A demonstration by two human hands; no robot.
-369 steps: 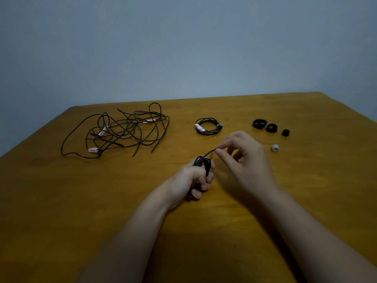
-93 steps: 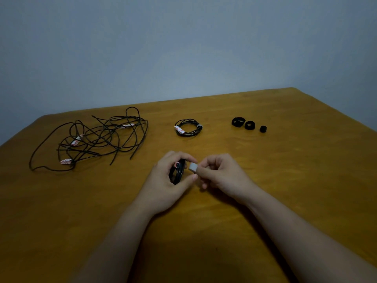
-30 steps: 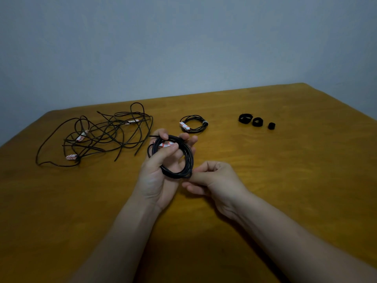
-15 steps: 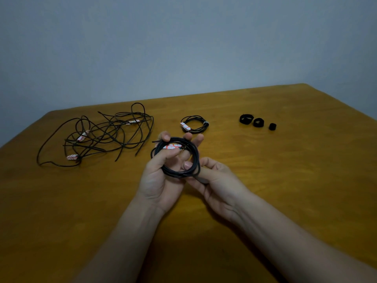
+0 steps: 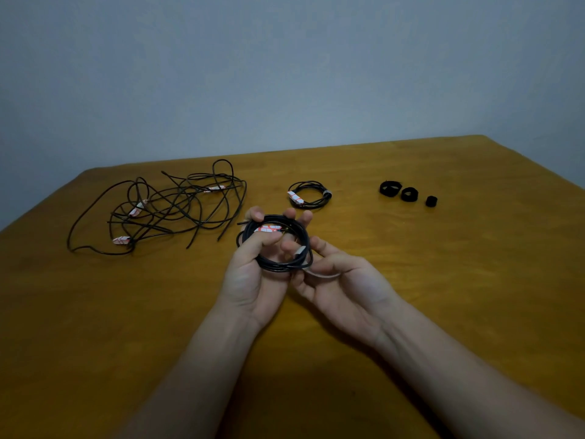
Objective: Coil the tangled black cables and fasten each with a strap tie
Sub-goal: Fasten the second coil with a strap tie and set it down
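1. Your left hand (image 5: 253, 274) is raised over the middle of the bench (image 5: 443, 296), palm toward you. Its grip is clamped on the coiled cable (image 5: 273, 267), with the thumb across the front of the loops and the fingers behind.
2. Your right hand (image 5: 345, 286) is palm up at the coil's lower right side. Thumb and forefinger appear to pinch the grey strap tie (image 5: 300, 250) where it crosses the loops. The loose end of the tie trails across your fingers.
3. The coil is clear of the bench. A red-and-white label shows at its top.
4. The tangled cables (image 5: 164, 210) lie toward the far left corner.
5. One finished coil (image 5: 308, 198) lies near the far edge, just beyond your hands.
6. Three black strap rolls (image 5: 408, 194) sit in a row toward the far right corner.
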